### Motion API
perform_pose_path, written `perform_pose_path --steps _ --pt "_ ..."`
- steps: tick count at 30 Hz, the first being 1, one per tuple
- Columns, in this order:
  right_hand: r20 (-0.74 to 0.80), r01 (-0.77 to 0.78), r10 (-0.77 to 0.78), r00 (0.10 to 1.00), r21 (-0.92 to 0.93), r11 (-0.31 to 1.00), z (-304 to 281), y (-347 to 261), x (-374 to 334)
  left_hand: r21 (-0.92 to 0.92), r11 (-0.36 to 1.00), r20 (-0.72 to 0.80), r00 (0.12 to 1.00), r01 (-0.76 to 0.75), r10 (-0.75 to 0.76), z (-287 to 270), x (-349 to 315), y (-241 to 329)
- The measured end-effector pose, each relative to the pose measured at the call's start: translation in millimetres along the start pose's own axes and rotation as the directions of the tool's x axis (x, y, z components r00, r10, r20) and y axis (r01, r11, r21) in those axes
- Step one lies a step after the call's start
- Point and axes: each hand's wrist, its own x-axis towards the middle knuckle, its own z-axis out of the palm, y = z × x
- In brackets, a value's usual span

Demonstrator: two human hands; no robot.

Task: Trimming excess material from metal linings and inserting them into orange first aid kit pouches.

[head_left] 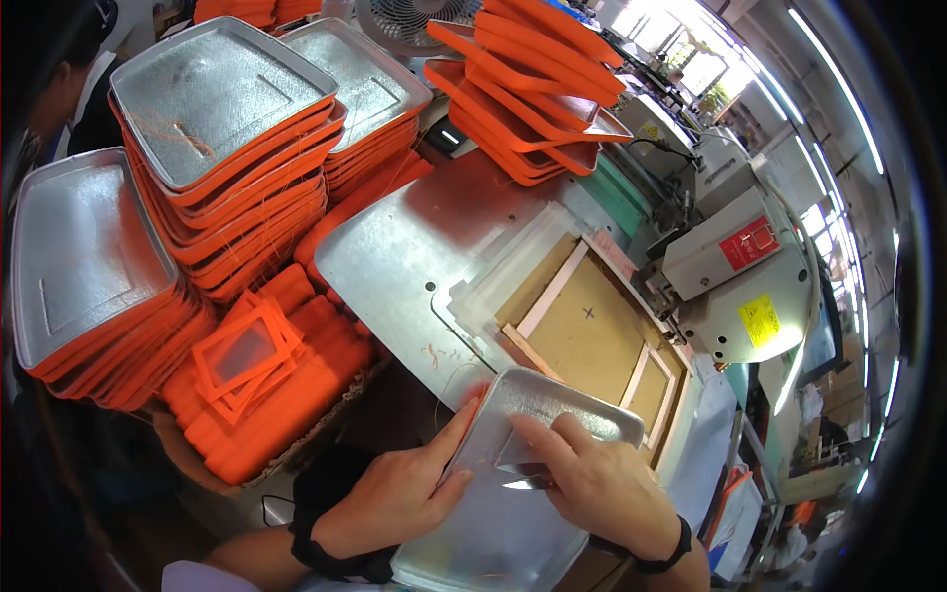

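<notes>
As the left hand (400,498) grips the edge of a silvery panel (473,543), the right hand (604,485) holds a small metal blade (525,484) over it. The step looks like thread trimming; the next move likely calls for a steady panel. It lies between both hands.

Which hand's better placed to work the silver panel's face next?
Right, likely: the right hand is over the silver panel, holding what looks like a small metal tool; the left hand is gripping the panel's left edge.
</notes>
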Motion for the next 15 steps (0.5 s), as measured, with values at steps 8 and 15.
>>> perform_pose_path --steps 8,15 --pt "-0.020 0.027 -0.026 0.999 0.086 0.996 6 5 1 -0.030 0.999 0.010 1.000 -0.021 0.021 -3 1 -1" --pt "-0.043 0.056 -0.051 0.998 0.126 0.990 2 5 4 -0.027 0.997 -0.028 0.997 -0.076 0.075 -2 -1 -7"
